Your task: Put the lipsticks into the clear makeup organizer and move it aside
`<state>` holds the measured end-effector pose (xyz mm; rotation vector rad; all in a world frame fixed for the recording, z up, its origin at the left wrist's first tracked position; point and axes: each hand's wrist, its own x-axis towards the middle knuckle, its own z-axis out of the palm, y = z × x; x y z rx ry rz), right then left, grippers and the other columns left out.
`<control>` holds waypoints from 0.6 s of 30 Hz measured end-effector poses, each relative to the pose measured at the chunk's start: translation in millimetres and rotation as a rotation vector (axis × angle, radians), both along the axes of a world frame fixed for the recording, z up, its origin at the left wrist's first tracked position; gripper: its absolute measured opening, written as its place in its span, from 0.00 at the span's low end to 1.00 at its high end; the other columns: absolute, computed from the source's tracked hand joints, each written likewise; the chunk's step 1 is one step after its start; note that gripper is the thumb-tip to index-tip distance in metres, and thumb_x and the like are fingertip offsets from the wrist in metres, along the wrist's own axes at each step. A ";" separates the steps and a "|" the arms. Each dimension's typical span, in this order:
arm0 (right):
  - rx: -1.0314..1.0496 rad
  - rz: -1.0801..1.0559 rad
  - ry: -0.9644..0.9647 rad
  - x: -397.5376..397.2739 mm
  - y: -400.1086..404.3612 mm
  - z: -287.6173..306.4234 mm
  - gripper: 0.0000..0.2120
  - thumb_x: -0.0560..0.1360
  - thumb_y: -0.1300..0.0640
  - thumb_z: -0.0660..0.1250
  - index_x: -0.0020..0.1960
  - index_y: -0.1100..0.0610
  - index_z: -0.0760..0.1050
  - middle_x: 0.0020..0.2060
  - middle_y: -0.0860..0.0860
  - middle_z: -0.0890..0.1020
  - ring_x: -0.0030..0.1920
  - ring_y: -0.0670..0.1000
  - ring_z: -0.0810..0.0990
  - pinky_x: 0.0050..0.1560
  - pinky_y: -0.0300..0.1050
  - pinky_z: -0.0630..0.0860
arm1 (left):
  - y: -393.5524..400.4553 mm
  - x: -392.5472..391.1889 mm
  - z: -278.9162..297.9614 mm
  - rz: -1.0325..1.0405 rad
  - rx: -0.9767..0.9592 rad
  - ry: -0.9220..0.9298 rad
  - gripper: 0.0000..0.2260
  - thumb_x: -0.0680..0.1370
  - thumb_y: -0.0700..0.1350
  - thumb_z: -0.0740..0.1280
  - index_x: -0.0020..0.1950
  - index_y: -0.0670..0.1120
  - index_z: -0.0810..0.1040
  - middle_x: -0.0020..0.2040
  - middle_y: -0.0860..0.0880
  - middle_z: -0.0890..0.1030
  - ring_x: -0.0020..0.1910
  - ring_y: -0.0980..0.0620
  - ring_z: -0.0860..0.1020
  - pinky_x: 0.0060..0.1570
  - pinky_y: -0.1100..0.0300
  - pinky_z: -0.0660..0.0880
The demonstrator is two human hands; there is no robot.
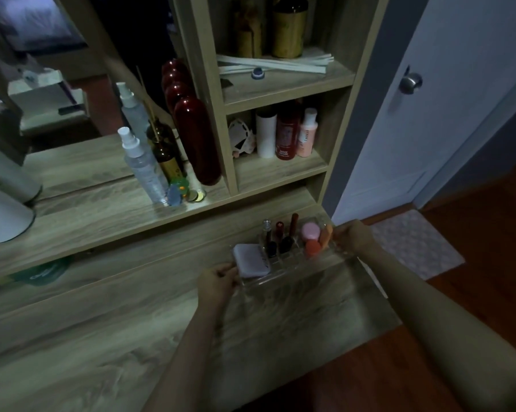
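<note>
My left hand [218, 278] has its fingers [228, 267] curled tight on the near-left end of the clear organizer [283, 281], and my right hand [353, 236] pinches the far-right end, so the box sits between my two grips at the right end of the tabletop [102, 337]. Between my fingers, the lipsticks [286, 233] stand upright in the middle slots. A white compact [249, 260] lies just beside my left fingers, and pink and orange sponges [313, 237] sit near my right ones.
</note>
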<state>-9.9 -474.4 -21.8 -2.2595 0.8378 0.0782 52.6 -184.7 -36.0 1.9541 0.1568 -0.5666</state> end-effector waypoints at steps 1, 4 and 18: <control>-0.006 0.002 0.003 0.2 -0.1 0.4 0.09 0.76 0.67 0.64 0.47 0.71 0.82 0.46 0.68 0.84 0.41 0.58 0.81 0.40 0.41 0.73 | -0.4 0.1 0.1 0.004 0.001 0.005 0.08 0.76 0.38 0.66 0.52 0.39 0.82 0.34 0.46 0.83 0.28 0.54 0.76 0.31 0.62 0.73; -0.046 0.032 0.014 -0.3 1.1 0.0 0.09 0.76 0.67 0.64 0.48 0.69 0.82 0.47 0.66 0.84 0.49 0.62 0.83 0.43 0.41 0.73 | 0.7 0.1 3.2 -0.026 0.006 -0.007 0.10 0.76 0.38 0.66 0.38 0.50 0.82 0.22 0.55 0.81 0.29 0.51 0.77 0.37 0.58 0.75; 0.100 0.076 0.224 -76.2 -7.4 53.6 0.12 0.79 0.60 0.61 0.56 0.63 0.79 0.57 0.56 0.80 0.63 0.57 0.76 0.57 0.43 0.72 | 13.3 -9.7 32.9 -0.673 0.503 0.028 0.13 0.77 0.47 0.62 0.53 0.42 0.83 0.51 0.43 0.83 0.49 0.48 0.81 0.47 0.60 0.74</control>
